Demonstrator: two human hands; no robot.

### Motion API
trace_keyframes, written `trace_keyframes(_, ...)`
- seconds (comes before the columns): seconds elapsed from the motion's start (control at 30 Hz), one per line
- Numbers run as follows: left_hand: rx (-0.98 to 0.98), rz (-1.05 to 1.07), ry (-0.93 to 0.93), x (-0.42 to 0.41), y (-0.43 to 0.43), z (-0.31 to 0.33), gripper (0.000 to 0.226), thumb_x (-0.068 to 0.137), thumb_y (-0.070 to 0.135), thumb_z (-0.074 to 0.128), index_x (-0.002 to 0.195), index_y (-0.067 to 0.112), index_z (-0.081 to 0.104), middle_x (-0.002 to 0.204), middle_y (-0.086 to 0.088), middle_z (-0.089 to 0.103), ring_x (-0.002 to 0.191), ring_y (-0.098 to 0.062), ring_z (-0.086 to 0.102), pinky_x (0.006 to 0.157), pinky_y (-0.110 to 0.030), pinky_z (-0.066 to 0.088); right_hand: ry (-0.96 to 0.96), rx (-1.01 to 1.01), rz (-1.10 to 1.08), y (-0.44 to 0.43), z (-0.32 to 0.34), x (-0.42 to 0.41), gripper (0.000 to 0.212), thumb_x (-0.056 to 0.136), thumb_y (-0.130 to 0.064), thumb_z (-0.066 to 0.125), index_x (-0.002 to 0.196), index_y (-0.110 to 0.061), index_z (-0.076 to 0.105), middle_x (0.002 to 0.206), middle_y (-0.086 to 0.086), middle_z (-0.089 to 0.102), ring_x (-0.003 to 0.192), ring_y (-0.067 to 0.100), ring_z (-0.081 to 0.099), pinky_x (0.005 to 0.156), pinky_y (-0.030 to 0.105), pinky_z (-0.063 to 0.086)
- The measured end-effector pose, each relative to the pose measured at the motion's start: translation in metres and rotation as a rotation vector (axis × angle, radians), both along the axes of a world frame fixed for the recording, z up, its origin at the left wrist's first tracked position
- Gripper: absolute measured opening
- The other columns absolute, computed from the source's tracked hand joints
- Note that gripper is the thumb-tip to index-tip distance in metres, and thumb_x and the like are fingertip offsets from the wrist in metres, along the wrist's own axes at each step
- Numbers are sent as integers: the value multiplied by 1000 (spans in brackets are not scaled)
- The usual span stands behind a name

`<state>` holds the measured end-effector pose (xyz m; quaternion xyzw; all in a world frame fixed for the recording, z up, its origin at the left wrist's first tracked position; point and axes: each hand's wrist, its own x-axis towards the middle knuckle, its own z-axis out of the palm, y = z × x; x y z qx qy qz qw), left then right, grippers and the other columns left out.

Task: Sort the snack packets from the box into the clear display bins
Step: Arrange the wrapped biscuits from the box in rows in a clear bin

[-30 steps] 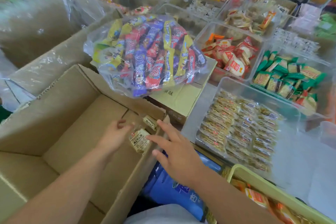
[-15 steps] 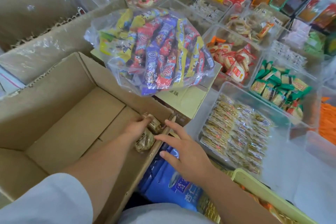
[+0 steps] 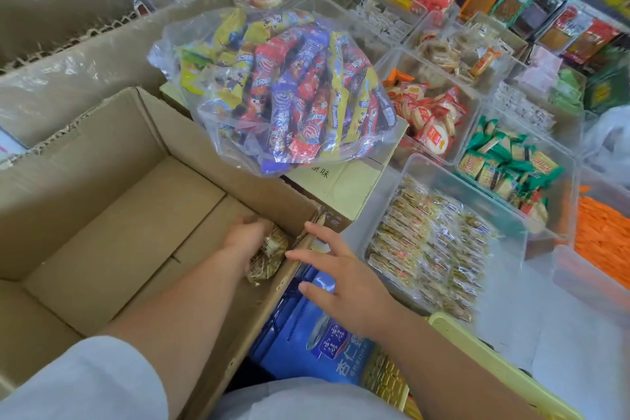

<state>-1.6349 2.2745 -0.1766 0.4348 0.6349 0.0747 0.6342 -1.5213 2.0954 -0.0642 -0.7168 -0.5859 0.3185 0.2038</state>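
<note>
The left hand (image 3: 246, 236) curls round the few packets (image 3: 270, 257) in the right corner of the box (image 3: 102, 147) while the right hand (image 3: 342, 280), spread, steadies the rim, so best grip them all firmly, clear the wall, then drop them in the bin (image 3: 484, 196) just right.

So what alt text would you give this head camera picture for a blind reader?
A person's left hand grips snack packets in the corner of a cardboard box, while the right hand rests open on the box's edge. Clear bins of wrapped snacks stand to the right, and a bag of colourful bars lies beyond the box.
</note>
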Motion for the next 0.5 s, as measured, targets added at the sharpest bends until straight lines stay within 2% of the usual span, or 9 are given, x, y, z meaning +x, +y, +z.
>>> trace_keyframes(0.13, 10, -40, 9, -7, -2, -3, 45, 88, 24, 72, 129, 15, 55, 115, -9, 64, 103, -28, 61, 87, -36, 49, 17, -12, -3, 1, 3, 1, 47, 97, -37, 64, 136, -57, 48, 155, -42, 3, 102, -6, 53, 77, 15, 43)
trace_keyframes(0.2, -22, -56, 26, -14, -1, -7, 47, 87, 15, 71, 132, 10, 57, 117, -14, 67, 103, -32, 65, 86, -41, 57, 13, -14, -5, 1, 5, 0, 47, 97, -36, 65, 136, -56, 49, 156, -42, 3, 119, -2, 51, 81, 21, 50)
trace_keyframes(0.23, -54, -73, 21, -18, 0, -7, 49, 87, 11, 69, 134, 12, 56, 115, -14, 68, 98, -32, 66, 77, -39, 58, 8, -9, -6, 2, 5, 0, 47, 96, -35, 65, 136, -55, 50, 156, -42, 3, 129, -1, 46, 86, 25, 52)
trace_keyframes(0.3, -112, -115, 8, -24, 1, -5, 50, 86, 8, 67, 134, 19, 56, 103, -9, 67, 79, -23, 62, 59, -26, 46, 8, 7, -8, 1, 4, -1, 46, 96, -35, 65, 136, -54, 50, 156, -41, 3, 138, -4, 36, 92, 25, 50)
trace_keyframes(0.37, -130, -131, 7, -29, 3, -4, 50, 87, 6, 67, 133, 21, 57, 91, -4, 65, 68, -17, 58, 53, -21, 38, 7, 17, -6, 1, 1, -2, 47, 96, -34, 65, 135, -55, 50, 156, -41, 3, 136, -12, 31, 93, 23, 47)
trace_keyframes(0.43, -134, -127, 2, -35, 2, -1, 53, 88, 3, 67, 136, 21, 57, 89, -4, 66, 65, -17, 58, 50, -20, 38, 5, 21, -3, 1, -2, -2, 49, 95, -33, 66, 134, -57, 49, 157, -40, 3, 130, -21, 31, 91, 25, 50)
trace_keyframes(0.5, -130, -116, 4, -44, 0, 6, 56, 89, 3, 67, 139, 24, 54, 94, -8, 66, 68, -22, 60, 56, -24, 42, 4, 22, -1, 1, -4, -1, 51, 94, -33, 67, 133, -60, 48, 157, -39, 4, 127, -14, 40, 91, 32, 54)
